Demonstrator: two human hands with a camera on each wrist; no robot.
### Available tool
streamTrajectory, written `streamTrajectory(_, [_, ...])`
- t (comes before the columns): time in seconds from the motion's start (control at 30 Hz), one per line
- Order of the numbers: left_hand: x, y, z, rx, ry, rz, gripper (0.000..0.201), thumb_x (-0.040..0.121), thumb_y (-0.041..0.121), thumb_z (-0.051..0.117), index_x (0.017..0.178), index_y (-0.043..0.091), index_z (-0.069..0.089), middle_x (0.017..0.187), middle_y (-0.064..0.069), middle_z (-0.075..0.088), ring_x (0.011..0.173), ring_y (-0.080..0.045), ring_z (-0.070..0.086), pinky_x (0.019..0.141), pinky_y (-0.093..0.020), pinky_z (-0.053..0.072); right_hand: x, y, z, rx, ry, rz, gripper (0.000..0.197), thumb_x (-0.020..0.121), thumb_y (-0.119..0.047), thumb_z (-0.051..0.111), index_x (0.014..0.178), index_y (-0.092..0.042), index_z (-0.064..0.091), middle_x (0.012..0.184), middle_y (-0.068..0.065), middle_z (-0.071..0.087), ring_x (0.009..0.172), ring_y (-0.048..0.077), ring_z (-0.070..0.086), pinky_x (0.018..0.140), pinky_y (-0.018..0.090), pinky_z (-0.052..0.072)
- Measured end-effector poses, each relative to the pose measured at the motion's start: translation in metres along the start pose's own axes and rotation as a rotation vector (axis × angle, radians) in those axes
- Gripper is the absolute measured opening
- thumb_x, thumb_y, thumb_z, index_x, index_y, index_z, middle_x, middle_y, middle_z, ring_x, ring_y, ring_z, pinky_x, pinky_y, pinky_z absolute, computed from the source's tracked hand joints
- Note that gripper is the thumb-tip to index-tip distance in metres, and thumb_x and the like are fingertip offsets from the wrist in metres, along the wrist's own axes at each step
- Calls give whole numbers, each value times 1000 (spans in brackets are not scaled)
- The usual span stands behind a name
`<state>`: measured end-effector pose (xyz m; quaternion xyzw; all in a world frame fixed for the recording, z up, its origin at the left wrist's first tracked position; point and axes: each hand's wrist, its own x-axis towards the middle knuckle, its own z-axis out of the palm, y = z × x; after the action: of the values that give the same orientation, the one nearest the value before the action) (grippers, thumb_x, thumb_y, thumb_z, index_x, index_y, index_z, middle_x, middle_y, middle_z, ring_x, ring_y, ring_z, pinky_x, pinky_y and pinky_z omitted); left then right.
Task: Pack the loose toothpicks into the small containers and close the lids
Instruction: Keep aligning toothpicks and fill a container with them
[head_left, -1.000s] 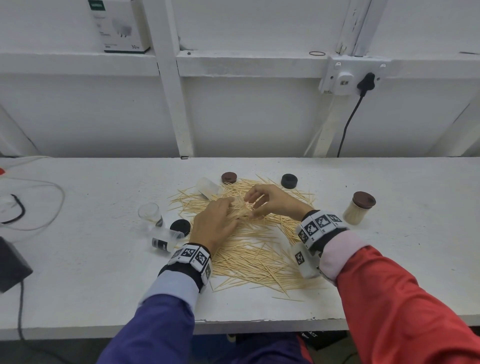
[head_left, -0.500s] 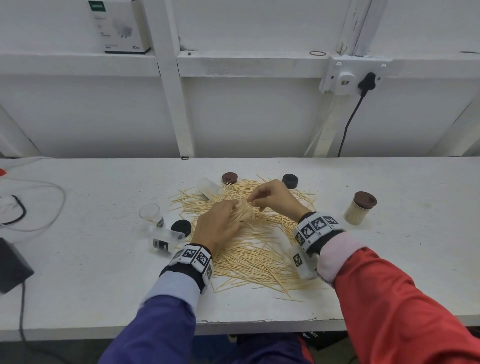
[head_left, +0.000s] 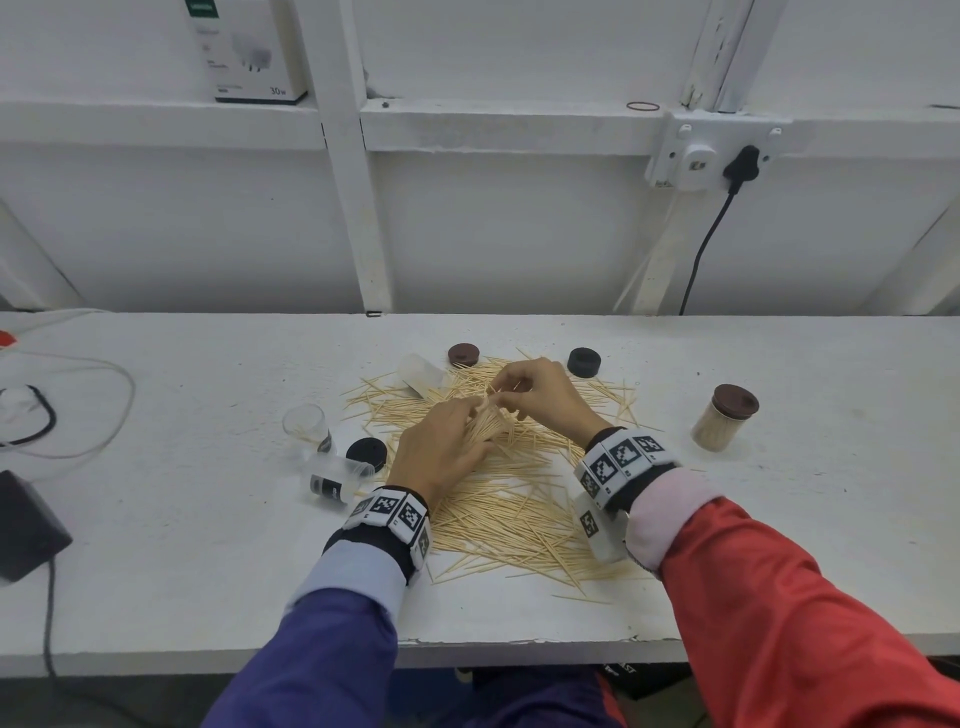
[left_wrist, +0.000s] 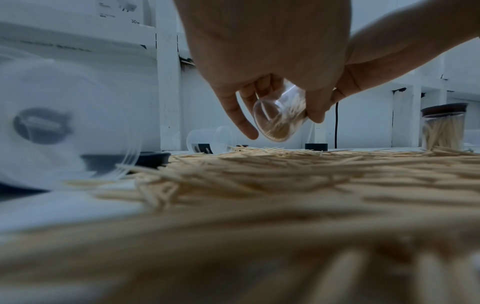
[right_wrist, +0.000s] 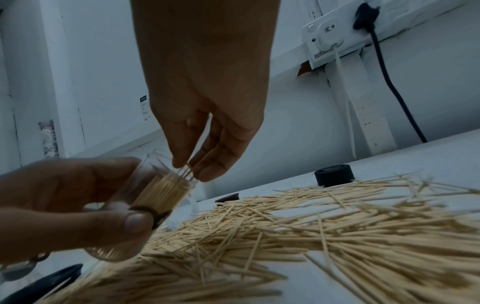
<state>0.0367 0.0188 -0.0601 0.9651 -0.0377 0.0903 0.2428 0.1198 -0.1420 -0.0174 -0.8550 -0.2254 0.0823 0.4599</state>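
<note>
One capped jar (head_left: 723, 423) stands full at three o'clock; my left hand (head_left: 441, 451) grips a part-filled container (right_wrist: 163, 190), right fingers (right_wrist: 182, 156) pinch toothpicks (right_wrist: 193, 167) into it, most of the pile (head_left: 519, 499) left on the counter (head_left: 156, 519).

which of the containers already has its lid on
The container with the brown lid, standing upright and full of toothpicks at the far right of the table. The others are lidless, including the one held in the left hand.

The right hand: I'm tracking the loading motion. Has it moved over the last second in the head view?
Yes. The right hand has risen off the toothpick pile and shifted slightly away from the person, toward the black lid.
</note>
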Motion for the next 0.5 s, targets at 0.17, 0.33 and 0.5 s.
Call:
streamTrajectory(0.17, [0,-1,-1,0,5,-21,60,89,47,61,139,22,43,123,7,56,114,-12,52,81,-37,52,0,-3,-2,164,81,33,8,86,0,66,90,-6,63,82,17,69,66,18,66,59,33,57])
streamTrajectory(0.33, [1,0,-1,2,28,-24,59,89,45,62,140,21,43,125,5,56,113,-13,53,80,-36,52,-3,-2,2,295,127,26,29,85,2,66,112,-8,57,78,10,71,68,17,68,56,29,56])
streamTrajectory(0.5, [0,0,-1,-9,59,-14,59,90,45,61,139,19,43,124,4,57,112,-14,54,80,-36,52,-6,2,7,191,228,-13,11,86,-13,69,97,-10,68,84,8,71,73,9,62,67,21,50])
